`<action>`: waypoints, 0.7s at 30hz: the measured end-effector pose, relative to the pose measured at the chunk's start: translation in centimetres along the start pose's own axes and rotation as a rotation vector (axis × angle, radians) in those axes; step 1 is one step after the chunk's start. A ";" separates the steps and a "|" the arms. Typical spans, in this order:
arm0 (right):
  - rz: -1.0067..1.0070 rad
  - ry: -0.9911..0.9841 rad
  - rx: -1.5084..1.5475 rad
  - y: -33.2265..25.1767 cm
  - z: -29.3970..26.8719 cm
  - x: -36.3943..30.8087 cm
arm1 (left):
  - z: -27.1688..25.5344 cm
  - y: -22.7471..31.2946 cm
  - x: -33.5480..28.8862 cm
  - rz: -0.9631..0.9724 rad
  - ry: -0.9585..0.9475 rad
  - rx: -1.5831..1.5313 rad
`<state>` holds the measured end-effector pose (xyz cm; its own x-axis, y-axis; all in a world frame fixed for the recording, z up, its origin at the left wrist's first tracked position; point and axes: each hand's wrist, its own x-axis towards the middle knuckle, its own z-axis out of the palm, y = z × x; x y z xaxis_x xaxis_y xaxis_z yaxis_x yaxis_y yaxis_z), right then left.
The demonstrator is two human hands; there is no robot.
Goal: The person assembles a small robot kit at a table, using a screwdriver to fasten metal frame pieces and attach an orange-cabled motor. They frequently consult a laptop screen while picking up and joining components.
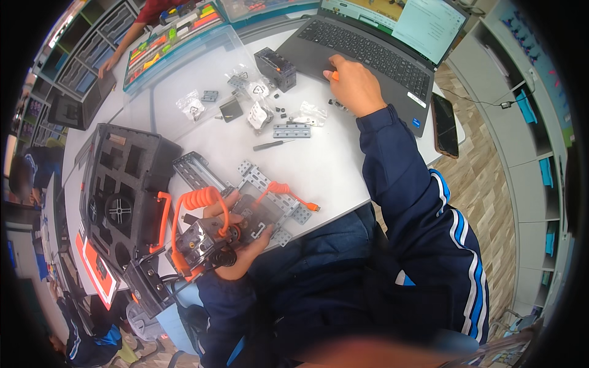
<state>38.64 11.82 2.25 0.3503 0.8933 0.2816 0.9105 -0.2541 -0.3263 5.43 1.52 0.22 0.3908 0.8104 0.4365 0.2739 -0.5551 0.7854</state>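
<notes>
Left hand (236, 245) sits at the near edge of the white worktop (325, 165), grip closed around a grey perforated metal-plate assembly with a dark motor block (257, 211). The assembly's long axis runs diagonally, from the motor end near the person's body up and away to the far left, where a ribbed grey metal channel piece (193, 170) sticks out. An orange coiled cable (196, 205) loops over the motor end; a second orange coiled cable with a plug tip (288, 193) points right across the plate.

Right hand (353, 86) is stretched out to the far side, resting at the front edge of the dark grey open laptop (374, 52), grip closed on a small orange part (335, 76) (only its tip shows, so what kind of part it is stays unclear).

Between the hands: a short grey perforated metal bar (292, 130) lying roughly left-right, a small black-handled screwdriver (273, 145) lying left-right, clear plastic bags of small parts (254, 101), and a black boxy battery-like module (276, 67).

Left of the assembly stands an open black foam-lined kit case (126, 184). A black phone (445, 126) lies right of the laptop, long axis running near to far. A clear-lidded tray of coloured parts (172, 37) is at far left, with another person's arm (126, 46) beside it.
</notes>
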 end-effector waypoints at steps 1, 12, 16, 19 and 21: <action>0.003 -0.004 0.007 0.0 0.0 0.0 | 0.0 0.0 0.0 0.006 0.010 -0.017; -0.006 -0.003 -0.004 0.2 0.2 0.1 | 0.2 -0.3 0.1 0.026 0.028 -0.048; -0.003 -0.004 0.013 0.1 0.1 0.0 | 0.1 -0.2 0.1 0.032 0.023 -0.025; -0.004 0.005 0.008 0.0 0.0 0.0 | 0.1 -0.2 0.1 0.028 0.026 -0.023; -0.005 0.008 0.000 0.0 0.0 -0.1 | 0.1 -0.1 0.0 0.023 0.013 -0.004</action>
<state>38.64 11.75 2.25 0.3474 0.8915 0.2908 0.9122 -0.2494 -0.3251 5.49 1.62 0.09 0.3855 0.7998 0.4602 0.2613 -0.5729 0.7768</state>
